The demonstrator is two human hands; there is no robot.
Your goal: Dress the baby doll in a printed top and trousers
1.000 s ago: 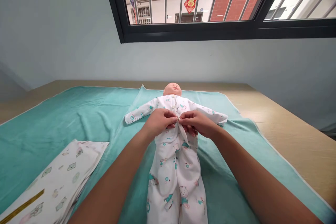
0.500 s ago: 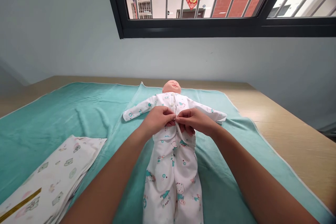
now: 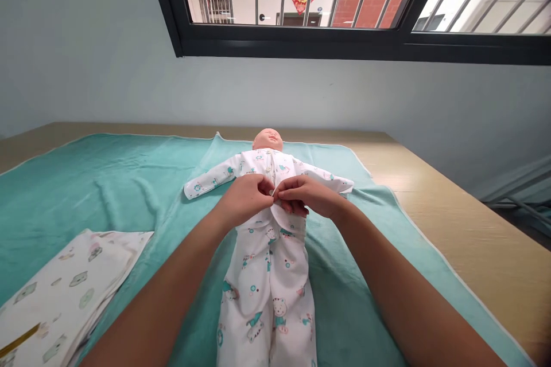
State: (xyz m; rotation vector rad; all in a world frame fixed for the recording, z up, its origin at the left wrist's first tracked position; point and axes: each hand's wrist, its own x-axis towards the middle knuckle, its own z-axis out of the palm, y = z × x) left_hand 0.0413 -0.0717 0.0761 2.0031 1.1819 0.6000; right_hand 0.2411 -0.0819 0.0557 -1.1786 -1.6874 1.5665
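A baby doll [image 3: 267,139] lies on its back, head away from me, arms spread wide. It wears a white printed baby jacket [image 3: 253,161] and matching printed trousers [image 3: 267,292]. At the lower front of the jacket, my left hand [image 3: 249,198] pinches the fabric edge along the button line. My right hand [image 3: 305,195] pinches the opposite edge, its fingertips touching those of the left. Small buttons show above the hands; whatever lies between the fingertips is hidden. Below the hands the jacket's hem flaps part slightly over the trousers.
A teal blanket [image 3: 129,178] covers much of the wooden table [image 3: 430,183]. Folded printed cloth [image 3: 73,281] with a gold strip [image 3: 19,339] lies at the lower left. Behind the table stand a wall and a barred window with a dark frame [image 3: 293,43].
My view has turned slightly right, so the scene sits further left. Both hands stay at the jacket front, with the fingertips shifted a little and the hem flaps closer together.
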